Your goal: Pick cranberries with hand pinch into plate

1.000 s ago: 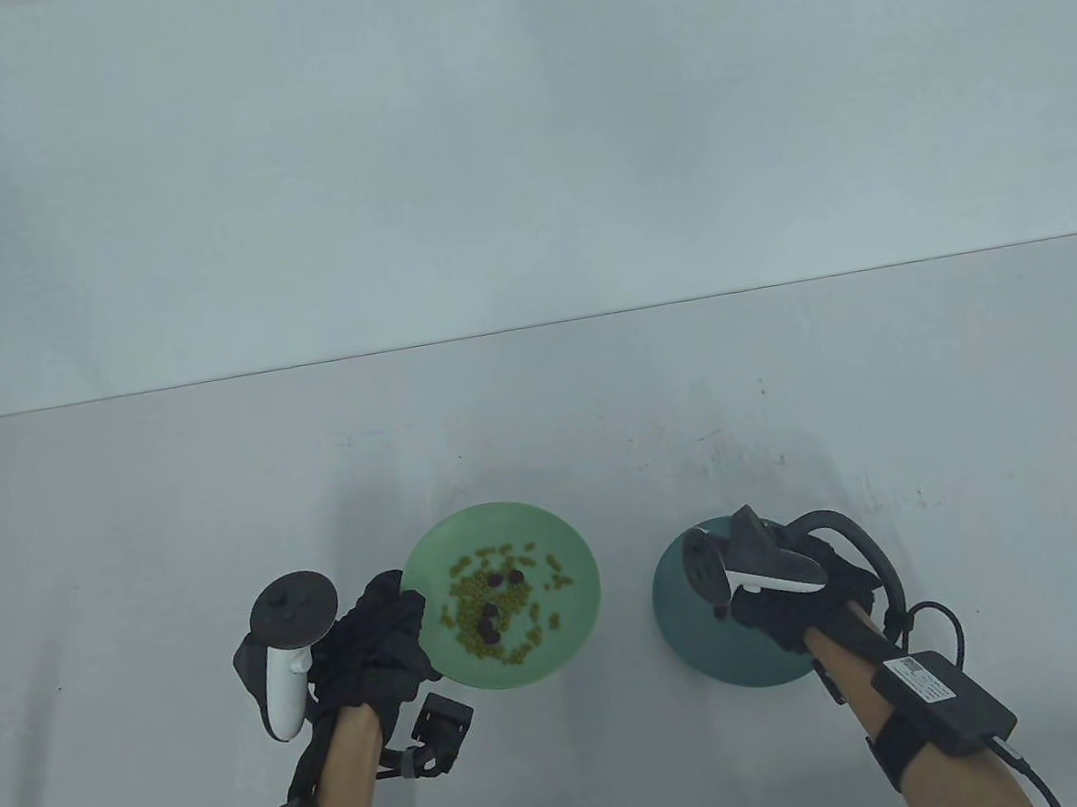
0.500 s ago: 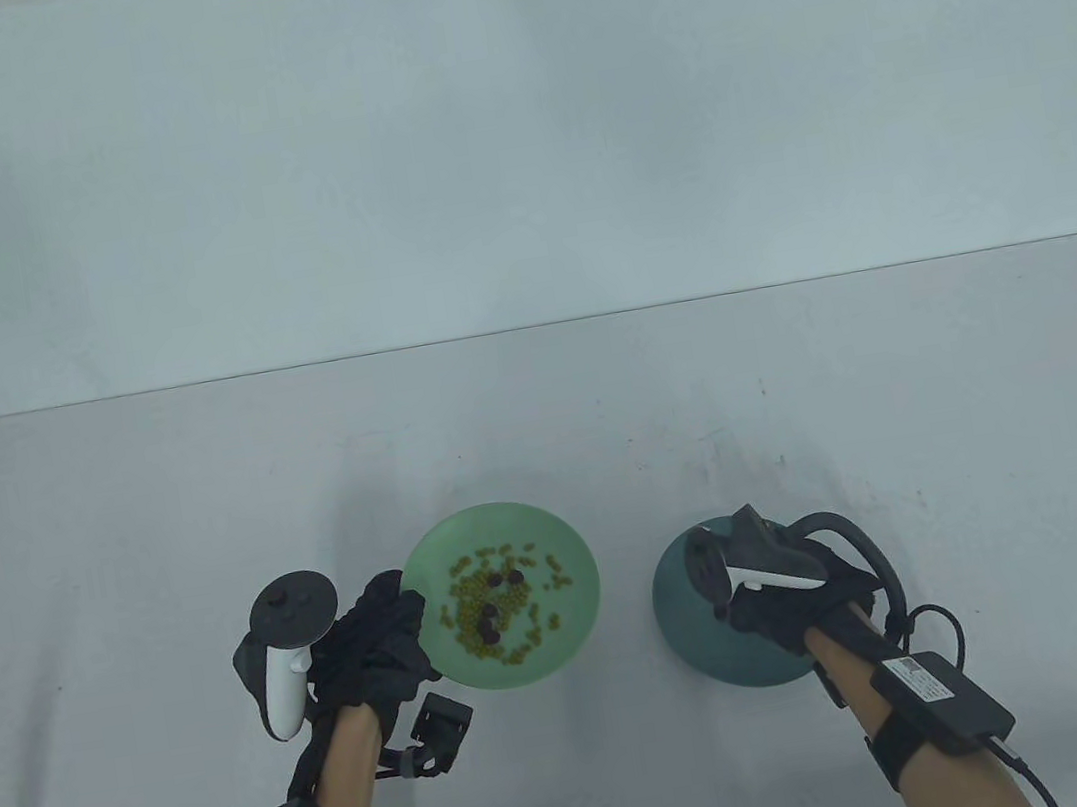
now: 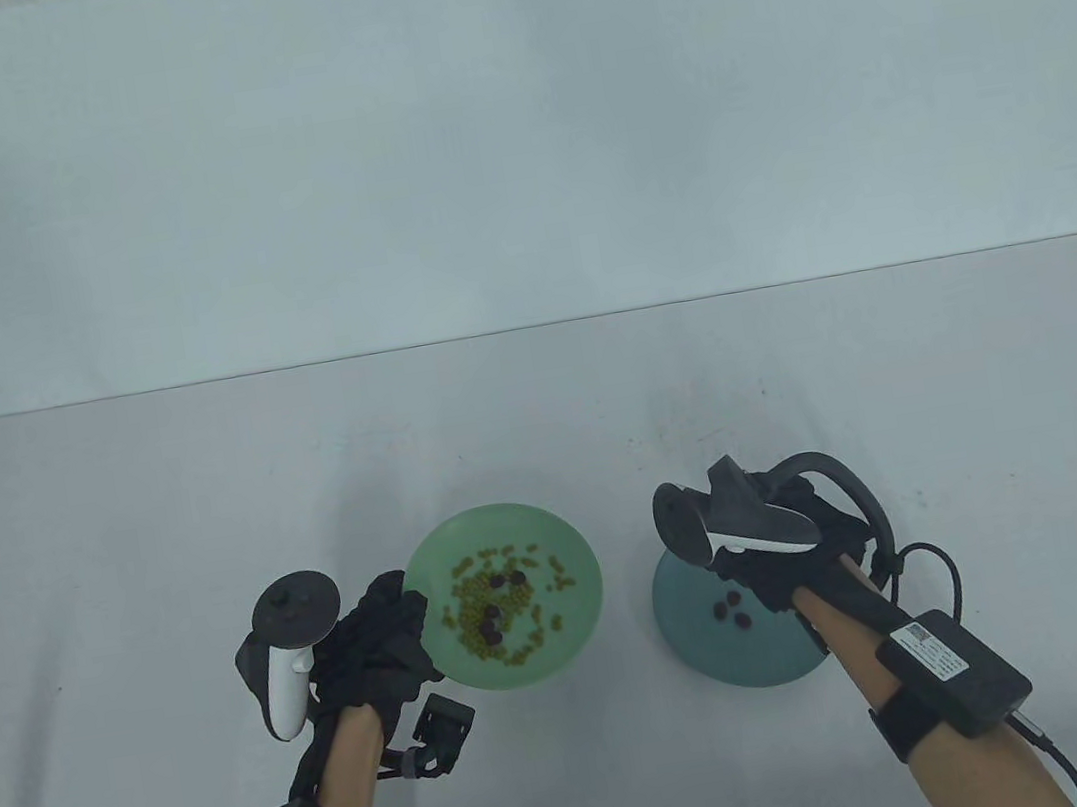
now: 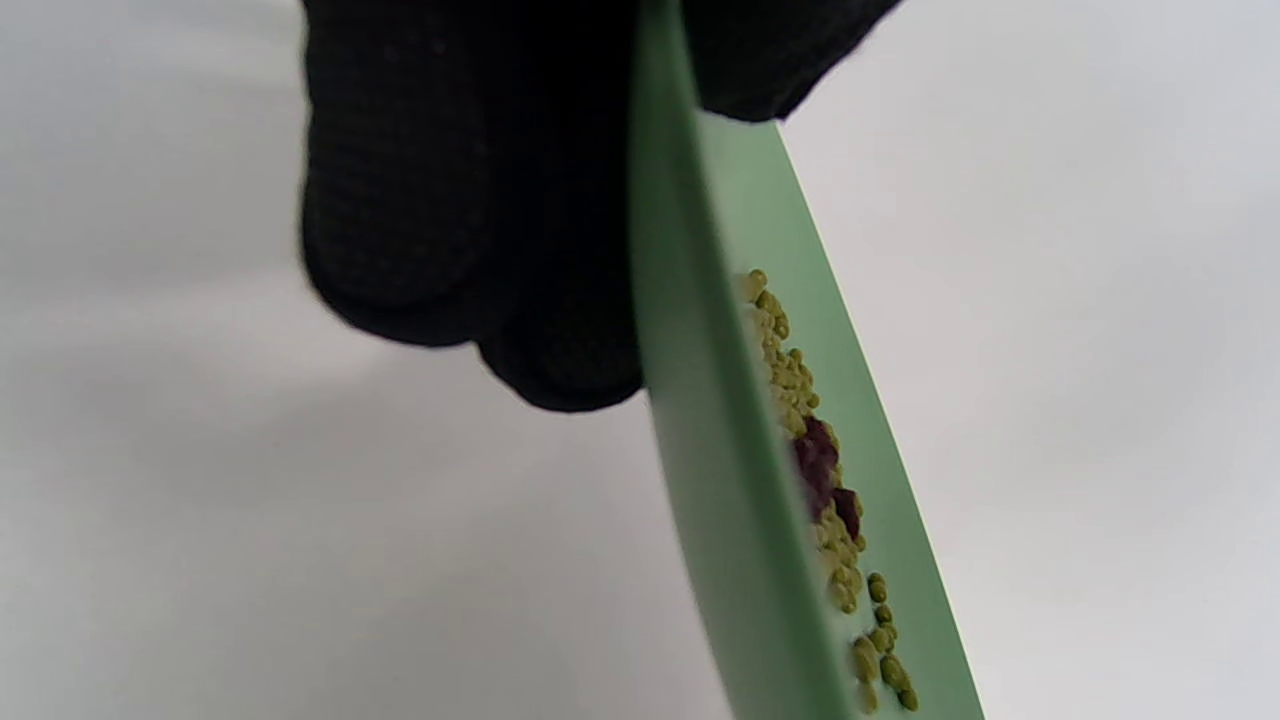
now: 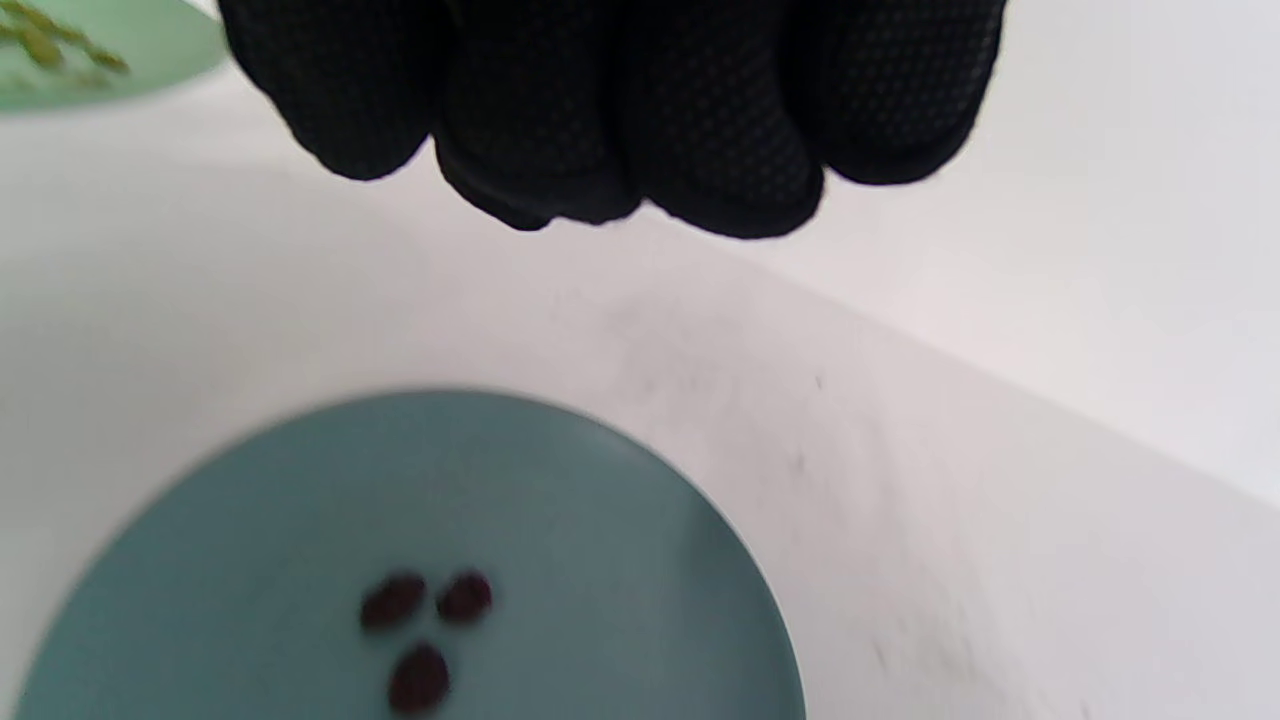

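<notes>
Three cranberries [image 3: 730, 610] are seen lying close together on the blue plate [image 3: 695, 638], lower right of centre in the table view. Further dark cranberries [image 3: 499, 612] are seen among yellow-green beans [image 3: 477, 635] in the green plate [image 3: 571, 621], lower centre of that view.

The left hand [image 3: 377, 645] is seen at the green plate's left rim; in the left wrist view the rim is held between its gloved fingers [image 4: 400, 220].

The right hand [image 3: 774, 555] is held above the upper part of the blue plate. In the right wrist view its fingers [image 5: 620, 110] are curled together along the top edge, clear of the plate. Nothing is seen between them, though the tips are turned away, so a pinch cannot be ruled out.

The step in hand is judged to lie between a deposit and a fresh pick. The next move would call for the right hand to be carried left across the worktop [image 3: 208, 493] to the green plate and one cranberry pinched free of the beans.
</notes>
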Tool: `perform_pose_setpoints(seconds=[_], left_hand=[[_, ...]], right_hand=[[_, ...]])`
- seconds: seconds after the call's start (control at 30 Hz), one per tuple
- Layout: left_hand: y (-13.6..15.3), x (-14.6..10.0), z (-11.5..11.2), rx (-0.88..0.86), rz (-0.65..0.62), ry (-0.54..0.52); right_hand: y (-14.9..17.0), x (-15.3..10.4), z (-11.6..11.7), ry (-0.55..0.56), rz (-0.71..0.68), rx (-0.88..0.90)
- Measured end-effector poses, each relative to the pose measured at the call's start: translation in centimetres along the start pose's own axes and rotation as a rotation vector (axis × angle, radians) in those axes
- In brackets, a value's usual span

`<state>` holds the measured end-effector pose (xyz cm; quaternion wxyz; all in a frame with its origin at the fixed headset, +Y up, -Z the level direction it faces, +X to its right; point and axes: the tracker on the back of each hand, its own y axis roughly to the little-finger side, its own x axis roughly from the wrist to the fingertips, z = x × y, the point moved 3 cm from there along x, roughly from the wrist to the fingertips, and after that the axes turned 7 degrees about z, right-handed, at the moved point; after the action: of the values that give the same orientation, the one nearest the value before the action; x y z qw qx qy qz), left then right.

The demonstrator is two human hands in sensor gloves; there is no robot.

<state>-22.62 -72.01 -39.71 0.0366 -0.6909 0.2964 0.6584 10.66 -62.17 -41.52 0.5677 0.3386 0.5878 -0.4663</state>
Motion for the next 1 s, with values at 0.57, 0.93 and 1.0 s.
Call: perform_pose_setpoints(seconds=[0.57,0.93,1.0], left_hand=[[-0.1,0.0,-0.2,-0.011,-0.007,0.014],[-0.1,0.0,-0.3,-0.015,-0.010,0.019],[-0.1,0.0,-0.4,-0.014,-0.011,0.020]], right_hand=[[-9.7,0.2,-6.1,0.139,-0.210,-0.008],[-13.4,1.5,-4.2,0.088,-0.267,-0.016],[-13.7,1.7,-3.8,0.074,-0.271,-0.016]])
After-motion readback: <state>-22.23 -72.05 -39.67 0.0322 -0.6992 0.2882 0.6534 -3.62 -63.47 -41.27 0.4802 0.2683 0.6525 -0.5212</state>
